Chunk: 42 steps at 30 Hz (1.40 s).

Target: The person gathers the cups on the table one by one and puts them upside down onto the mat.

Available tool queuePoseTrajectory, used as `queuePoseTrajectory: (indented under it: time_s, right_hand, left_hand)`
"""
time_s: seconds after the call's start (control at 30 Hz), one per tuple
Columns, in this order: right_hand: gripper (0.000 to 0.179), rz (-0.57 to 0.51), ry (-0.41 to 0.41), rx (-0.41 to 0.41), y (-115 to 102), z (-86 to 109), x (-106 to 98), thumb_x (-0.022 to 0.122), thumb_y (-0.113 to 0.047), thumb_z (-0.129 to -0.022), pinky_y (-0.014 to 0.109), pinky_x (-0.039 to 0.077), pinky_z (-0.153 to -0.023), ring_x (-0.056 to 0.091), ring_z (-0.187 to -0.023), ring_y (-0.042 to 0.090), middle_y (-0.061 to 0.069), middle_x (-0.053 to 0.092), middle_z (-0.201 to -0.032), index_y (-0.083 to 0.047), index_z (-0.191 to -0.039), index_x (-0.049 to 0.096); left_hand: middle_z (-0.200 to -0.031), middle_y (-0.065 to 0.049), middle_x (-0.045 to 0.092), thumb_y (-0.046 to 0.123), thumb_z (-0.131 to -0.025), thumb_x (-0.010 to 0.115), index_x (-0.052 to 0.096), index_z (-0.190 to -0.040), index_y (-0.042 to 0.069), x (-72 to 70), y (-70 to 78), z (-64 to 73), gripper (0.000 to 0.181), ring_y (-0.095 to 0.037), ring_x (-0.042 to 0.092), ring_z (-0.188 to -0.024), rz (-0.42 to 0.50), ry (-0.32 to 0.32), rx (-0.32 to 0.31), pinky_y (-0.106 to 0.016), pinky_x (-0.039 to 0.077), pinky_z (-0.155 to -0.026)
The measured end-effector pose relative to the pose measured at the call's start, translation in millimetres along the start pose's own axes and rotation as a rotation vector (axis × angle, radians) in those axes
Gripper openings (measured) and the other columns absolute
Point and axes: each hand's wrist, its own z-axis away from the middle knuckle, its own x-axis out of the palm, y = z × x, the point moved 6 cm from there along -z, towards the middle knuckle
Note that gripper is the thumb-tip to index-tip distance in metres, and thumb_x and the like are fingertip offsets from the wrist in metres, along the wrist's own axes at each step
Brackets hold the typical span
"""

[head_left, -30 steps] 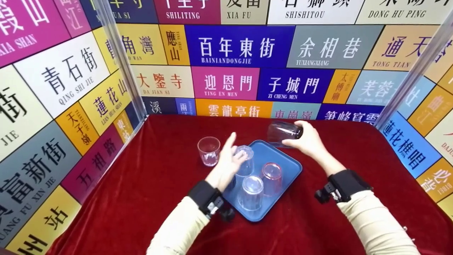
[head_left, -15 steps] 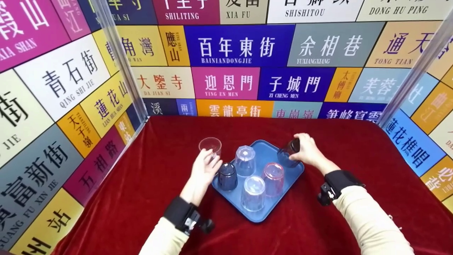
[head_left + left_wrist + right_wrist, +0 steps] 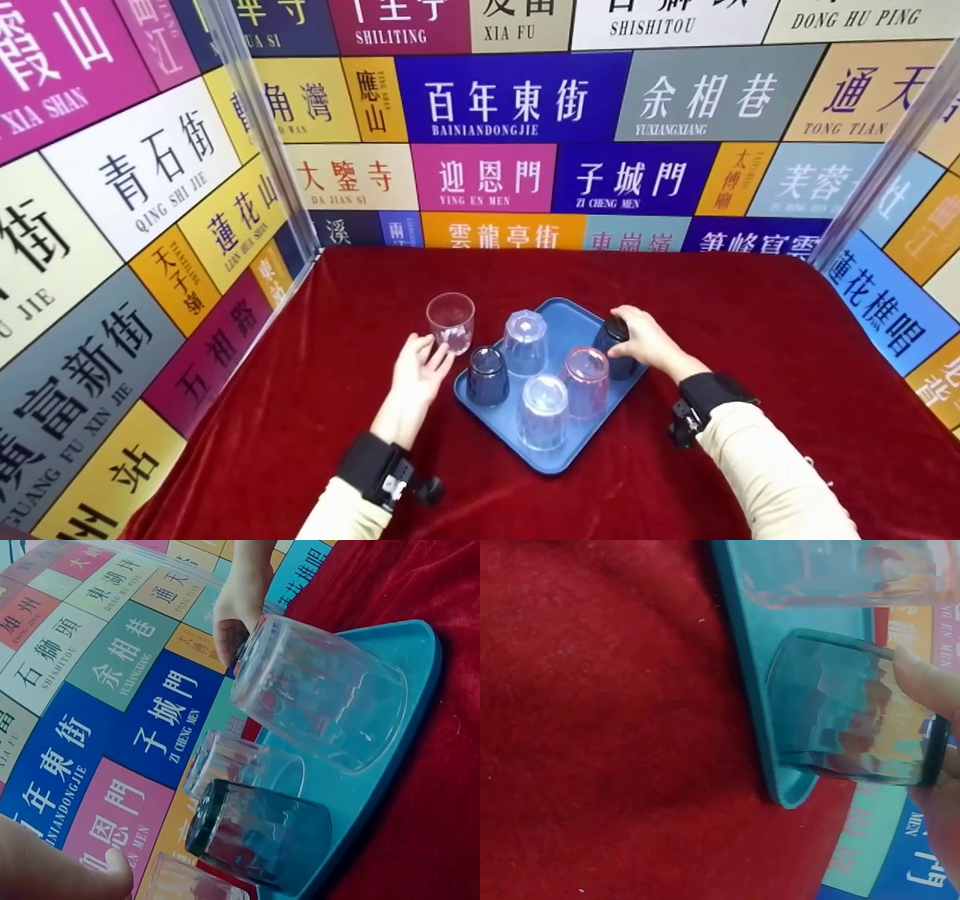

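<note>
With thumb and fingers, my right hand point(image 3: 646, 343) grips a dark tinted glass point(image 3: 616, 358) near its base, which faces up. That glass stands mouth down at the right corner of a blue tray point(image 3: 551, 463); in the right wrist view its rim point(image 3: 776, 701) meets the tray. My left hand point(image 3: 417, 373) is left of the tray, fingers loosely bent, next to an upright clear glass point(image 3: 451, 324) on the cloth. Whether its fingertips touch that glass cannot be told. In the left wrist view, part of the left hand point(image 3: 64, 866) shows at the lower left.
Upside down on the tray are another dark glass point(image 3: 487, 379), a clear faceted glass point(image 3: 526, 345), a larger clear glass point(image 3: 543, 416) and a pink-rimmed glass point(image 3: 586, 386). Red velvet cloth point(image 3: 300, 420) covers the table. Sign-printed walls point(image 3: 510, 97) enclose the back and sides.
My right hand has turned the dark glass from sideways to mouth down and lowered it onto the tray. My left hand has moved left from over the tray to the upright clear glass.
</note>
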Motion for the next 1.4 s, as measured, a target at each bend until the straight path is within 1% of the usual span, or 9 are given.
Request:
queuePoseTrajectory:
  time_s: [0.07, 0.33, 0.57, 0.7, 0.83, 0.97, 1.1, 1.23, 1.4]
  right_hand:
    - [0.067, 0.003, 0.006, -0.013, 1, 0.9, -1, 0.078, 0.000, -0.059, 0.054, 0.033, -0.097, 0.045, -0.110, 0.046, 0.033, 0.050, -0.116, 0.017, -0.116, 0.048]
    - [0.066, 0.056, 0.000, -0.004, 1, 2.5, -1, 0.077, -0.002, -0.062, 0.054, 0.033, -0.097, 0.044, -0.110, 0.046, 0.031, 0.050, -0.116, 0.017, -0.118, 0.046]
    - [0.067, 0.035, 0.030, 0.013, 3, 9.9, -3, 0.075, -0.002, -0.065, 0.056, 0.028, -0.100, 0.038, -0.115, 0.048, 0.034, 0.045, -0.121, 0.017, -0.120, 0.043]
    - [0.076, -0.095, 0.053, 0.104, 10, 14.6, -14, 0.074, -0.009, -0.070, 0.058, 0.017, -0.105, 0.022, -0.127, 0.051, 0.037, 0.033, -0.133, 0.017, -0.129, 0.033]
    - [0.079, -0.237, 0.148, 0.231, 24, 28.3, -34, 0.068, -0.019, -0.080, 0.055, 0.014, -0.108, 0.017, -0.132, 0.046, 0.033, 0.025, -0.141, 0.012, -0.137, 0.024]
    - [0.071, -0.281, 0.212, 0.313, 43, 51.5, -49, 0.060, -0.025, -0.088, 0.051, 0.018, -0.108, 0.022, -0.133, 0.041, 0.030, 0.027, -0.141, 0.009, -0.139, 0.023]
    - [0.073, -0.285, 0.200, 0.431, 66, 82.2, -55, 0.052, -0.033, -0.091, 0.053, 0.019, -0.106, 0.022, -0.132, 0.043, 0.032, 0.025, -0.141, 0.009, -0.140, 0.018]
    - [0.077, -0.297, 0.192, 0.560, 85, 112.2, -56, 0.047, -0.040, -0.092, 0.053, 0.020, -0.106, 0.021, -0.131, 0.045, 0.033, 0.022, -0.142, 0.009, -0.141, 0.014]
    - [0.080, -0.341, 0.171, 0.622, 96, 134.2, -51, 0.043, -0.044, -0.093, 0.053, 0.019, -0.106, 0.017, -0.133, 0.044, 0.031, 0.018, -0.144, 0.008, -0.142, 0.008]
  left_hand:
    - [-0.149, -0.017, 0.019, 0.000, -0.088, 0.044, 0.008, -0.148, 0.016, -6.1, -1.1, -5.6, 0.072, -0.033, 0.034, -0.130, 0.008, -0.002, 0.009, -0.037, 0.036, -0.102]
    - [-0.151, -0.018, 0.009, -0.001, -0.089, 0.039, 0.006, -0.148, 0.010, -11.3, 4.7, -5.3, 0.068, -0.036, 0.025, -0.134, -0.066, 0.066, 0.076, -0.042, 0.030, -0.106]
    - [-0.146, -0.019, 0.025, 0.001, -0.083, 0.048, 0.020, -0.144, 0.005, -13.2, 3.3, -14.0, 0.068, -0.033, 0.030, -0.128, -0.323, 0.156, 0.207, -0.040, 0.030, -0.103]
    - [-0.149, -0.021, 0.016, 0.003, -0.080, 0.053, 0.019, -0.142, 0.003, -6.4, 0.6, -21.3, 0.071, -0.032, 0.020, -0.135, -0.487, 0.126, 0.230, -0.046, 0.021, -0.106]
    - [-0.149, -0.025, 0.011, 0.002, -0.078, 0.055, 0.016, -0.143, 0.001, 0.1, -2.3, -31.2, 0.076, -0.035, 0.015, -0.137, -0.631, 0.078, 0.237, -0.048, 0.015, -0.110]
    - [-0.147, -0.027, 0.012, -0.001, -0.075, 0.059, 0.012, -0.143, -0.002, 2.6, -0.9, -46.0, 0.083, -0.037, 0.014, -0.136, -0.780, 0.042, 0.321, -0.044, 0.016, -0.111]
    - [-0.147, -0.027, 0.015, 0.000, -0.071, 0.066, 0.010, -0.143, -0.004, 3.7, 1.2, -60.4, 0.091, -0.035, 0.014, -0.137, -0.920, 0.023, 0.418, -0.042, 0.015, -0.112]
    - [-0.147, -0.026, 0.014, 0.004, -0.069, 0.071, 0.007, -0.144, -0.004, 5.1, 1.6, -69.0, 0.099, -0.035, 0.014, -0.137, -1.021, 0.037, 0.475, -0.042, 0.015, -0.112]
    - [-0.149, -0.026, 0.012, 0.006, -0.066, 0.076, 0.000, -0.144, -0.004, 3.2, -2.7, -76.2, 0.109, -0.035, 0.014, -0.137, -1.031, 0.124, 0.469, -0.040, 0.016, -0.112]
